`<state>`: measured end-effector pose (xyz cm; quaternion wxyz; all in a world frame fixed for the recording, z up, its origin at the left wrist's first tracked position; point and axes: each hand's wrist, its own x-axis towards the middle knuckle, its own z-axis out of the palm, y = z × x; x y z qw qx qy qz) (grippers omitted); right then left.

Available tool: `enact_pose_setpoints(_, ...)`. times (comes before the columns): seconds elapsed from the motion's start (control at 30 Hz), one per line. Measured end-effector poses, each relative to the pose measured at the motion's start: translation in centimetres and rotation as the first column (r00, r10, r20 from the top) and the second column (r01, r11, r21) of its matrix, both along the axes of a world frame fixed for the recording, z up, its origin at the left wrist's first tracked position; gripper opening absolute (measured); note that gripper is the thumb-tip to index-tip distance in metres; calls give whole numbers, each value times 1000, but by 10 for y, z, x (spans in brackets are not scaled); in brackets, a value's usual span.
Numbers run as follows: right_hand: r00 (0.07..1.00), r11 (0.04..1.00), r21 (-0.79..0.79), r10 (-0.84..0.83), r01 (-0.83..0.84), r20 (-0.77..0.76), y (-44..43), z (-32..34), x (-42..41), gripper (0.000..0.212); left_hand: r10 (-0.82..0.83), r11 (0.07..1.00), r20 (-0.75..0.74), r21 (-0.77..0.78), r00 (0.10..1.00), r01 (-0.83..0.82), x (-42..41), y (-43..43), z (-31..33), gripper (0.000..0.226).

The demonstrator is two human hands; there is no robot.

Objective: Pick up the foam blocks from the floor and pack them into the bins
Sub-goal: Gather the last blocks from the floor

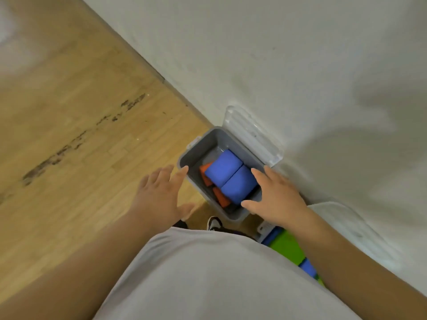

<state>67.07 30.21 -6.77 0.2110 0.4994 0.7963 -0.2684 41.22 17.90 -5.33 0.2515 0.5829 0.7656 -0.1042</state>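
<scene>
A grey bin (196, 146) stands on the floor against the wall, its clear lid (251, 132) leaning back on the wall. Inside lie two blue foam blocks (230, 175) on top of orange blocks (220, 197). My left hand (159, 192) hovers with spread straight fingers just left of the bin, fingertips near its rim. My right hand (275, 195) is spread over the bin's right side, fingers beside the nearer blue block, holding nothing.
A second bin (265, 227) at lower right holds green blocks (286, 247) and a blue block (308, 267), partly hidden by my right arm. White wall (300, 65) runs diagonally on the right; wooden floor (69, 123) fills the left. My shoe (215, 222) is just below the grey bin.
</scene>
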Motion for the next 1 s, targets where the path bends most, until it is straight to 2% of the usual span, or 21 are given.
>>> enact_pose_setpoints(0.17, 939, 939, 25, 344, -344, 6, -21, -3, -47, 101, 291, 957, -4, -4, 957, -291, 13, -98, -14, 92)
enact_pose_setpoints(0.27, 830, 830, 26, 556, -557, 37, -56, -11, -80, 101, 479, 877, -20, -27, 878, -479, 37, -170, -25, 92)
enact_pose_setpoints(0.37, 672, 672, 21, 740, -741, 33, -109, -13, -108, 99, 674, 738, -17, -38, 738, -674, 73, -249, -31, 93)
enact_pose_setpoints(0.53, 327, 326, 24, 944, -945, 35, -234, -12, -123, 96, 903, 429, -10, -29, 430, -903, 159, -383, -34, 93)
enact_pose_setpoints(0.7, -12, -11, -11, 998, -1000, 60, -394, -9, -92, 98, 997, 72, 1, -22, 72, -997, 279, -510, -27, 91)
enact_pose_setpoints(0.83, -314, -313, -17, 949, -949, 33, -533, 9, -43, 98, 965, -257, -51, -2, -256, -966, 399, -605, -12, 91)
enact_pose_setpoints(1.0, -633, -632, 59, 774, -773, -14, -678, 18, 5, 100, 796, -596, -101, 35, -596, -802, 514, -683, 2, 91)
